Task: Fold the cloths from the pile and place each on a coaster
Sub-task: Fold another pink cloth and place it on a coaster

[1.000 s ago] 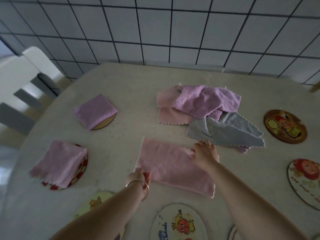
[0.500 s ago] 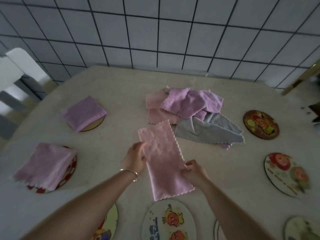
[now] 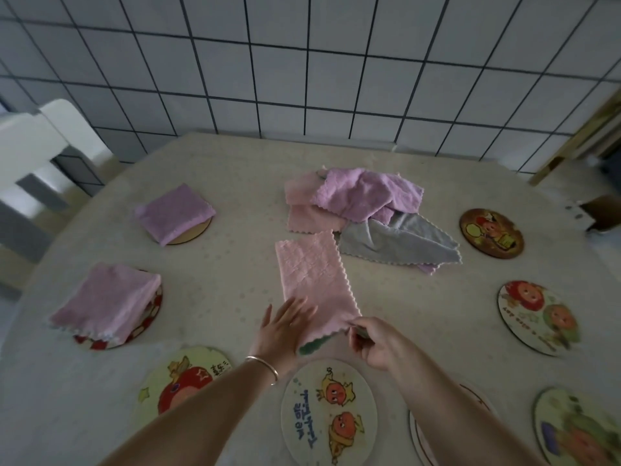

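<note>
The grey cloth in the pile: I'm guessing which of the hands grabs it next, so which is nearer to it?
Right. The right hand pinches the pink cloth's near corner, below the grey cloth; the left hand rests on that cloth farther left.

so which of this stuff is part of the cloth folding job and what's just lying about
Part of the job:
- pink cloth being folded, left hand flat on it, right hand pinching its near corner
- pile of cloths
- bare coasters, such as the near one
- two folded cloths already on coasters

Just lying about:
- white chair
- cardboard box
</note>
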